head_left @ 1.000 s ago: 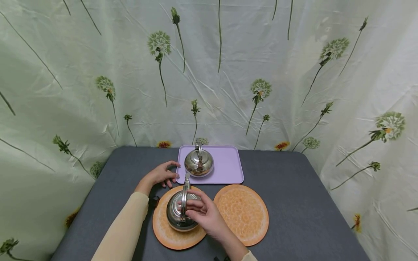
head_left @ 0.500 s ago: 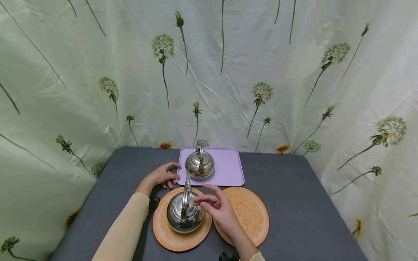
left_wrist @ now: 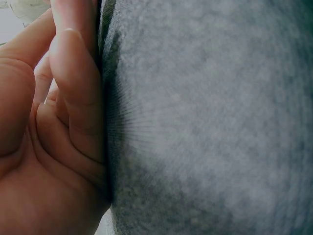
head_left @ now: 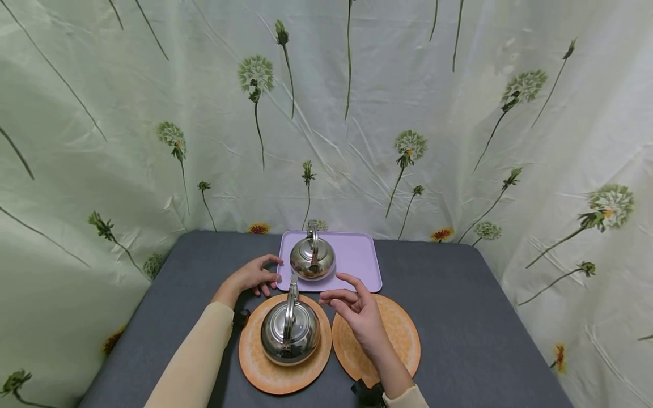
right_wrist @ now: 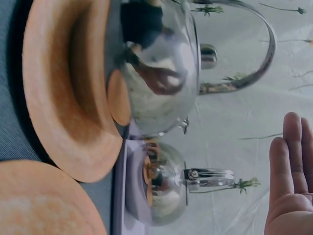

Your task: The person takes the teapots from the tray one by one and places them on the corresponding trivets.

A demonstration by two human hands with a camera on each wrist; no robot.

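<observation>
A shiny steel kettle (head_left: 289,333) with its handle raised stands on the left round orange placemat (head_left: 253,368). Farther back, a second steel kettle (head_left: 312,258) sits on the left part of a lilac tray (head_left: 357,260). My left hand (head_left: 250,276) rests by the tray's left edge, fingertips right at its rim. In the left wrist view, the loosely bent fingers (left_wrist: 76,68) lie along the grey tablecloth. My right hand (head_left: 359,317) hovers over the right orange placemat (head_left: 403,340), holding nothing. Its fingers (right_wrist: 281,161) look fairly straight in the right wrist view, apart from both kettles.
Dark grey cloth (head_left: 459,317) covers the table. Behind and beside it hangs a pale curtain (head_left: 326,124) printed with dandelions. The two placemats lie side by side in front of the tray, their edges close together.
My right hand has let go of the front kettle's handle and moved right and away from me, over the right placemat. The left hand and both kettles have stayed in place.
</observation>
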